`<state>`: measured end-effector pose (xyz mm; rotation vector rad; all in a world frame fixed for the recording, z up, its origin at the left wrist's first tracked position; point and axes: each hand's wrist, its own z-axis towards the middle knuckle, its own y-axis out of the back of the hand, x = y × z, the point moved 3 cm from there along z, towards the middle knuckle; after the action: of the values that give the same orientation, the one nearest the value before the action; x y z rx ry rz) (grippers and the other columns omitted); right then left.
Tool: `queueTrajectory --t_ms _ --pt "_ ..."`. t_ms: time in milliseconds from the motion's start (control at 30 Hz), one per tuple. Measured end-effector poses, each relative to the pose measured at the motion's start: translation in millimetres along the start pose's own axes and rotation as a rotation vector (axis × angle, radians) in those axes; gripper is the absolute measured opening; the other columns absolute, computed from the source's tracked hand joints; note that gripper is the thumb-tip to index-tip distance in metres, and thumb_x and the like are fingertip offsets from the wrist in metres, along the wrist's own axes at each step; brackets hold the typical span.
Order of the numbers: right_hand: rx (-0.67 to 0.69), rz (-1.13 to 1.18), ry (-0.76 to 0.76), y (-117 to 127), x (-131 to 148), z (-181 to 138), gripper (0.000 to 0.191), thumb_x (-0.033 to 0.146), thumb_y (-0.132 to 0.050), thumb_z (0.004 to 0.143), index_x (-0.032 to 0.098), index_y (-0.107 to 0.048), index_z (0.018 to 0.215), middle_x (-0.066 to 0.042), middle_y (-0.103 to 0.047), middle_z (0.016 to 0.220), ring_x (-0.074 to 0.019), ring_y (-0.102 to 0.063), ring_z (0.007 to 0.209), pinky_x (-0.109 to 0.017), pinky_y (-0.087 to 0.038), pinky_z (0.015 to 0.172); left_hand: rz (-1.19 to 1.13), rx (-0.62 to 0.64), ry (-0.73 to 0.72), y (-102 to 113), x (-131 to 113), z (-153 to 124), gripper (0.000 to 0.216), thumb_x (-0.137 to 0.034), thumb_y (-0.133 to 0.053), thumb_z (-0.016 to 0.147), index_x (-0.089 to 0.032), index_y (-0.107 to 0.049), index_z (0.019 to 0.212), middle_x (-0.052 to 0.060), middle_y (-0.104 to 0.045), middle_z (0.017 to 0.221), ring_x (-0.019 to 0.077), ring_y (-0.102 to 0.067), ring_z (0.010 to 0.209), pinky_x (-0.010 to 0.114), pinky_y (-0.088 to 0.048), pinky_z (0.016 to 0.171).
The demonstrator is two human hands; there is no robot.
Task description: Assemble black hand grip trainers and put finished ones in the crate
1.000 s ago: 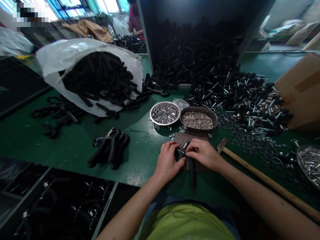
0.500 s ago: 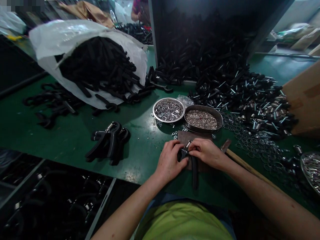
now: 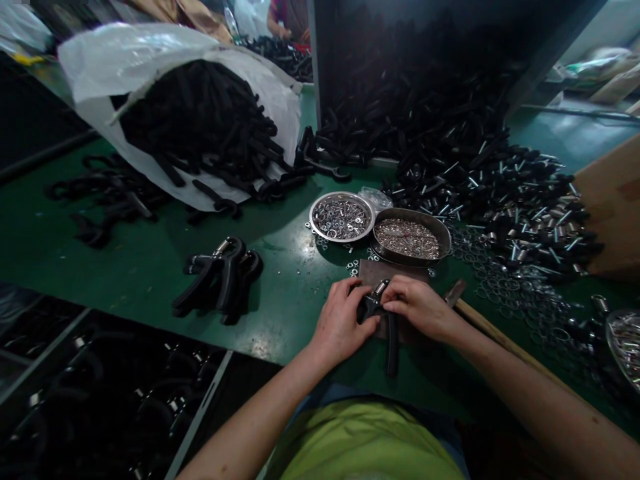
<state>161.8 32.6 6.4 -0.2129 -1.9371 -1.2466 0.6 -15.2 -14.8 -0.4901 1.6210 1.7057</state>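
Table (image 3: 280, 293): glossy green
Left hand (image 3: 343, 320): curled round black handle (image 3: 392, 347)
Right hand (image 3: 417, 305): pinched by coiled spring (image 3: 382, 287), contents hidden

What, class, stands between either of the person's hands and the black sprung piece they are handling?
Nothing visible does: the left hand and right hand both have fingers on the black sprung piece. The wooden-handled tool lies beside the right hand, not between.
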Motion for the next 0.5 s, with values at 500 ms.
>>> queueTrajectory --t_ms 500 --pt "0.134 -0.184 -0.132 6 11 11 0.007 0.015 -0.058 0.073 0.02 -0.062 0.077 -0.001 -0.063 0.079 -0.0152 -0.055 0.074 -0.025 -0.035 0.064 -0.036 0.005 -0.012 0 1 5 0.044 -0.021 -0.069 0.068 -0.021 -0.058 0.11 0.007 -0.052 0.122 0.0243 -0.047 0.113 0.041 -0.042 0.097"
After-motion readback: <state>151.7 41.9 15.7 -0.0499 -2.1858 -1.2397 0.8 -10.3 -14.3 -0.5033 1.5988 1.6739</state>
